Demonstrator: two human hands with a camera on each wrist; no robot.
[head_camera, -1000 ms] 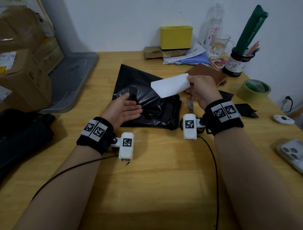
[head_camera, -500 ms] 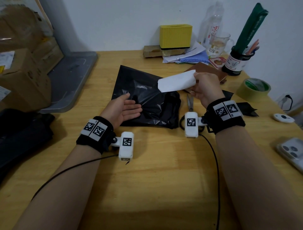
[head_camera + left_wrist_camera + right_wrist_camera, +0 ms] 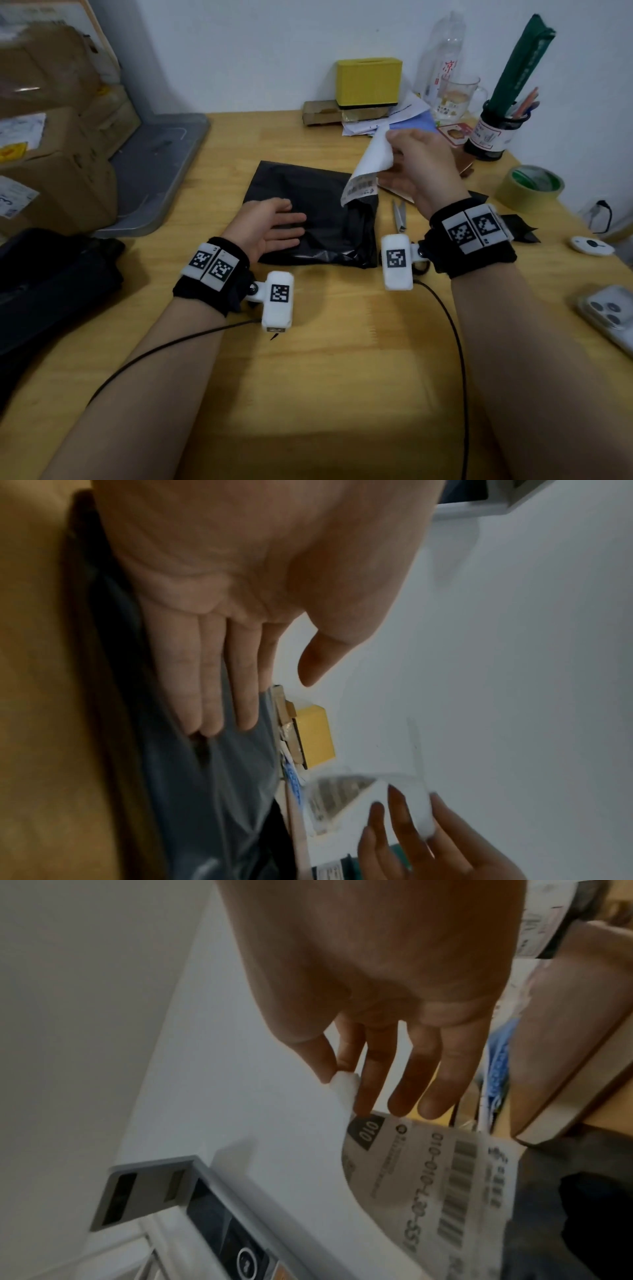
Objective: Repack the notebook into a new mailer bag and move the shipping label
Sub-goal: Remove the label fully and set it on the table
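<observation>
Cardboard boxes [image 3: 51,144] stacked at far left. Left hand [image 3: 265,228] lies flat, fingers straight, edge resting on black mailer bag [image 3: 308,205] spread on the wooden table [image 3: 342,377]. Right hand [image 3: 416,168] pinches the shipping label [image 3: 368,168] by its top corner between thumb and forefinger, above the bag's right edge, barcode side curling. Scissors [image 3: 399,214] just right of bag; tape roll [image 3: 529,188] farther right.
</observation>
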